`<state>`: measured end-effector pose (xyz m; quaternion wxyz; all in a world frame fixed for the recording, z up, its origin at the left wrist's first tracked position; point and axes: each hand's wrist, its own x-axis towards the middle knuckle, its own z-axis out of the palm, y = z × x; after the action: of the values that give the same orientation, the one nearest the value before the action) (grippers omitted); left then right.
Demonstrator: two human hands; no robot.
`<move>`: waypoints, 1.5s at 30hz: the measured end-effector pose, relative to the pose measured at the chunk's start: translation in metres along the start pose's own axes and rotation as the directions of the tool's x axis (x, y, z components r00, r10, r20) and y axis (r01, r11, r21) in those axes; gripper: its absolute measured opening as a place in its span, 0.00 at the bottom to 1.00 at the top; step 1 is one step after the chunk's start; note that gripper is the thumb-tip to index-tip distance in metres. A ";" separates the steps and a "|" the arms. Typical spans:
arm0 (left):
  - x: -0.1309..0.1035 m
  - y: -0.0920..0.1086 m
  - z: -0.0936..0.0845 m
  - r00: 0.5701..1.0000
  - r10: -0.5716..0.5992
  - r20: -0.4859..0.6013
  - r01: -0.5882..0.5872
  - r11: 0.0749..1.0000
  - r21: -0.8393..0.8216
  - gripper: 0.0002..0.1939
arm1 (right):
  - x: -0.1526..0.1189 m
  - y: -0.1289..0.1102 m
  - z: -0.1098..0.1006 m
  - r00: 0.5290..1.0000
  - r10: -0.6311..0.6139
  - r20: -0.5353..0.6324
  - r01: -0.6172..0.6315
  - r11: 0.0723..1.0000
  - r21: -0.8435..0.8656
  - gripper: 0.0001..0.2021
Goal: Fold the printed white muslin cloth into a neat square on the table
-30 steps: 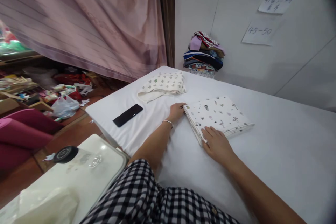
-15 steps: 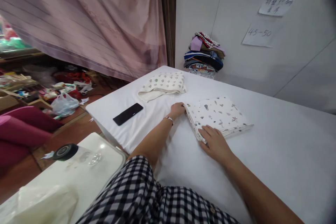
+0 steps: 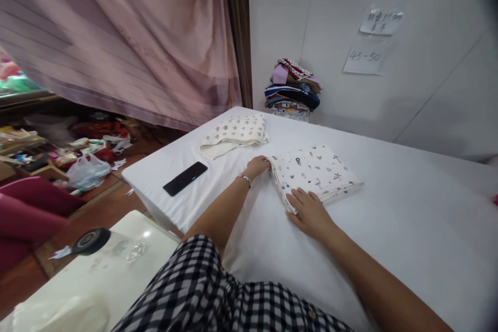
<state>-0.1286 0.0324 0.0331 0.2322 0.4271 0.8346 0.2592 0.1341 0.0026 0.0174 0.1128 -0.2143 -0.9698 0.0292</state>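
A folded white cloth [image 3: 317,168] printed with small animals and palm trees lies on the white-covered table [image 3: 408,207]. At its far left corner, my left hand [image 3: 258,166] has its fingers closed on the layered edge; the fingertips are partly hidden. My right hand [image 3: 311,212] rests on the near left corner, its fingers stretched flat over the top. Behind my left hand lies a second folded cloth [image 3: 237,132], cream with a grey-green print, its near edge slightly raised. A black phone [image 3: 185,178] lies to the left of my left forearm.
Folded clothes are stacked in a pile [image 3: 293,88] against the wall beyond the table. To the left, a small white table [image 3: 128,223] holds a clear bottle with a black lid [image 3: 91,241]. Pink chairs [image 3: 31,212] and a plastic bag [image 3: 88,170] stand farther left.
The camera view has tilted and shifted a little, so everything sits slightly left and lower. Both hands stay at the same corners of the cloth, with no clear change in its folds.
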 end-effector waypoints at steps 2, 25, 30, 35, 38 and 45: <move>-0.004 0.000 0.002 1.000 -0.016 -0.017 0.016 1.000 0.025 0.22 | 0.001 0.000 -0.002 1.000 -0.002 0.011 0.002 1.000 0.009 0.23; -0.025 0.038 0.010 0.812 0.538 -0.228 -0.530 0.842 0.102 0.16 | 0.007 -0.011 -0.011 0.999 0.031 0.016 -0.033 0.995 0.095 0.26; -0.047 0.043 0.051 0.734 0.679 0.031 -0.656 0.696 0.293 0.18 | 0.008 0.000 -0.024 0.999 0.012 0.041 -0.024 0.945 0.327 0.29; -0.044 0.034 0.056 0.757 0.641 0.126 -0.628 0.659 0.414 0.20 | 0.005 0.063 -0.044 0.901 0.415 -0.129 -0.253 0.741 0.622 0.17; -0.047 0.040 0.051 0.796 0.583 0.163 -0.594 0.700 0.396 0.21 | -0.010 0.114 -0.045 0.673 0.659 -0.337 -0.445 0.724 0.527 0.16; -0.089 0.046 0.060 0.684 0.691 0.234 -0.724 0.604 0.333 0.25 | -0.036 0.167 -0.014 0.456 0.880 -0.136 -0.690 0.446 0.571 0.20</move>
<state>-0.0183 -0.0045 0.0315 0.0520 0.7699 0.6213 0.1363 0.2381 0.1389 0.0063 0.3326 -0.6196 -0.6658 0.2493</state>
